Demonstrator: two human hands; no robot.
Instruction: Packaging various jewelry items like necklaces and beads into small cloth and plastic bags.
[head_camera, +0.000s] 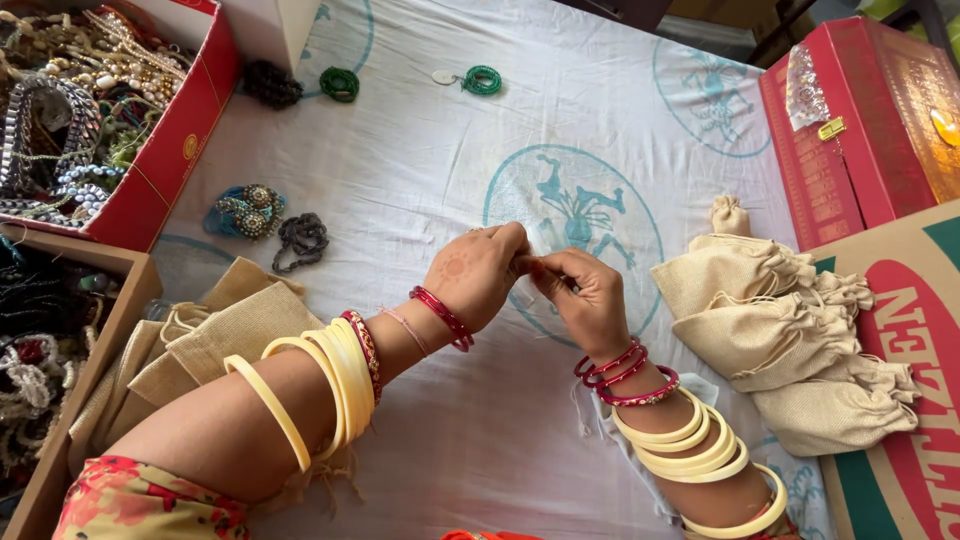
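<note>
My left hand (478, 272) and my right hand (587, 297) meet over a white cloth (420, 170) printed with teal designs. Their fingertips pinch together on a small clear plastic packet (541, 243), hard to make out. Both forearms wear cream and red bangles (330, 375). A pile of filled beige drawstring pouches (790, 330) lies to the right of my right hand. Flat beige burlap pouches (215, 335) lie under my left forearm.
A red box (175, 140) of beaded jewellery stands at the top left, a cardboard box (85, 380) of dark jewellery below it. Loose bracelets: green (482, 80), green (339, 83), dark (300, 238), teal-gold (247, 210). A red case (860, 130) and printed carton (900, 380) border the right.
</note>
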